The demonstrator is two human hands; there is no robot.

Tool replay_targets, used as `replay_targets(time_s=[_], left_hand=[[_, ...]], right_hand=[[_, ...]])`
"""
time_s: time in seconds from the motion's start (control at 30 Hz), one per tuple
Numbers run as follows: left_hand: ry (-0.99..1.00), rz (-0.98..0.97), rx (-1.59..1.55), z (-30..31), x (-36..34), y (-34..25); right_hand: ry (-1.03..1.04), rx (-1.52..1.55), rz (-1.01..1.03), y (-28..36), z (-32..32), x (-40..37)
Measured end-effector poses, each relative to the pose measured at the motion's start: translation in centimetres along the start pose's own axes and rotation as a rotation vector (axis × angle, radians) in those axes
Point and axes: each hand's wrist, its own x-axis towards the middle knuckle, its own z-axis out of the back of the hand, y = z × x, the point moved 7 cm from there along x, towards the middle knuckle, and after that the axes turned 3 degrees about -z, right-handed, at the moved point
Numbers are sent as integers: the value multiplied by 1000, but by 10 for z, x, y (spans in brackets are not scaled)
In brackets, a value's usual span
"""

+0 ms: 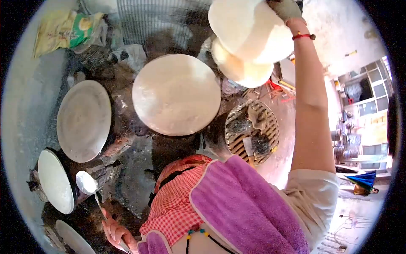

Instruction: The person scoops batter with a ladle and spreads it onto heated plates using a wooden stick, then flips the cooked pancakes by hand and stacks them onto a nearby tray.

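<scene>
My left hand (115, 230) is closed round the handle of a ladle (86, 183), whose bowl holds white batter. The ladle's bowl is beside a round griddle coated in white batter (55, 182). My right hand (286, 9), in a grey glove, reaches far out at the top right and pinches the edge of a large, thin, round pancake (249, 25). That pancake overlaps another pale pancake (243, 67) beneath it. Toward the middle, a large griddle (176, 95) has a pale, smooth surface. Left of it is a grey round griddle (84, 120).
Part of another round griddle (74, 237) shows at the bottom left. A round slatted rack (270, 148) carries dark items and a wooden-handled blade (248, 147). A yellow-green bag (63, 31) lies at the upper left. A purple towel (249, 203) covers my front.
</scene>
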Motion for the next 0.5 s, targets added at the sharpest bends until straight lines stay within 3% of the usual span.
replay_targets(time_s=[0.07, 0.13, 0.17, 0.2, 0.3, 0.4, 0.5], left_hand=[[5, 10, 9, -5, -2, 23], [20, 10, 16, -11, -1, 41], [29, 7, 22, -14, 0, 48], [36, 9, 10, -17, 1, 56], [29, 87, 73, -29, 5, 69], [26, 64, 84, -48, 3, 93], [49, 90, 124, -53, -1, 111]], right_hand=[[-67, -211, 23, -65, -40, -22], [-66, -284, -11, -56, -63, -103], [-281, -334, 93, -48, -73, -152], [-17, -219, 22, -70, -116, -181], [-83, 32, 23, -103, -195, -254], [-6, -5, -44, -130, -244, -278], [198, -89, -129, -143, -261, -288]])
